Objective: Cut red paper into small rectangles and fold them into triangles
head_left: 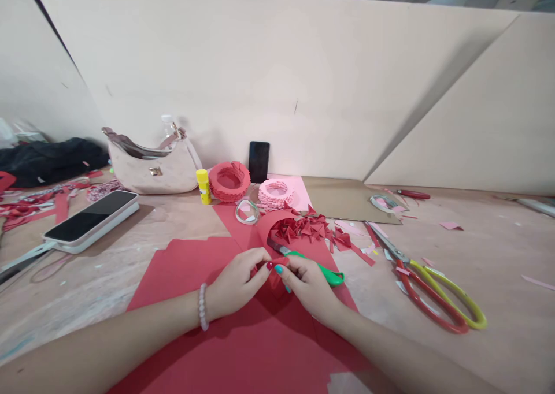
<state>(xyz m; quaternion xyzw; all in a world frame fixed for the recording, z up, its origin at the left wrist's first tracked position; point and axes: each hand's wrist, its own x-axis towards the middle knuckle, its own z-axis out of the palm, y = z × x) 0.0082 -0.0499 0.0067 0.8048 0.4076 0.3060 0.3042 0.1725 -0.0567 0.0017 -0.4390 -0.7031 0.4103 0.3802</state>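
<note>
Thumb and fingers of my left hand (240,279) are pinched on a small piece of red paper (281,261). My right hand (313,285) pinches the same piece from the other side, and the fingertips of both hands nearly meet. Beneath them lie large red paper sheets (182,278). Green-handled scissors (332,275) rest just behind my right hand, partly hidden by it. Beyond the hands is a heap of small folded red pieces (310,227), beside a curled red strip (271,223).
Large scissors (437,293) with red and yellow handles lie at right. Behind stand a glue stick (203,186), a red ring (229,182), a pink ring (276,194) and a dark phone (259,162). A handbag (151,168) and another phone (92,222) are at left.
</note>
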